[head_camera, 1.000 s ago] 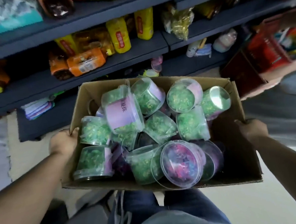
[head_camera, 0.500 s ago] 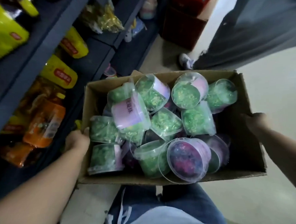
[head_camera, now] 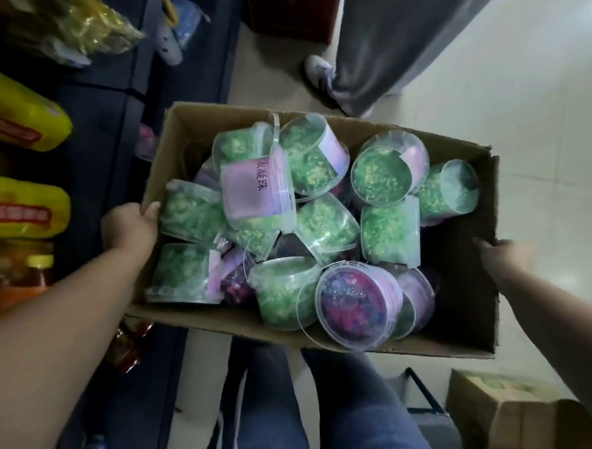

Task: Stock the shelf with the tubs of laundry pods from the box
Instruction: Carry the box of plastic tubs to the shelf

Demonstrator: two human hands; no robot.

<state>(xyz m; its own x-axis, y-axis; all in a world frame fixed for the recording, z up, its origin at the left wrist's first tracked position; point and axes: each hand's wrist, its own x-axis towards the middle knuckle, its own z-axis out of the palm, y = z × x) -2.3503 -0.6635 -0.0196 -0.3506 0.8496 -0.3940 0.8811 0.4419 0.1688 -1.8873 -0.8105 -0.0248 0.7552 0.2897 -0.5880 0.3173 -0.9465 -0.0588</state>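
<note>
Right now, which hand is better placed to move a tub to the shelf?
Probably the left hand: it grips the box on the shelf side; the right hand holds the far side.

Small shop aisle. Dark shelving (head_camera: pixel 110 107) along the left carries packaged goods: yellow packs (head_camera: pixel 14 112) with red labels, an orange bottle (head_camera: pixel 33 272) with a yellow cap. A cardboard box (head_camera: pixel 472 215) crammed with identical clear tubs (head_camera: pixel 381 175), a second carton (head_camera: pixel 496 406) on the pale floor (head_camera: pixel 537 74) and another person's trouser leg (head_camera: pixel 397 30) in the aisle all point to retail stock.
</note>
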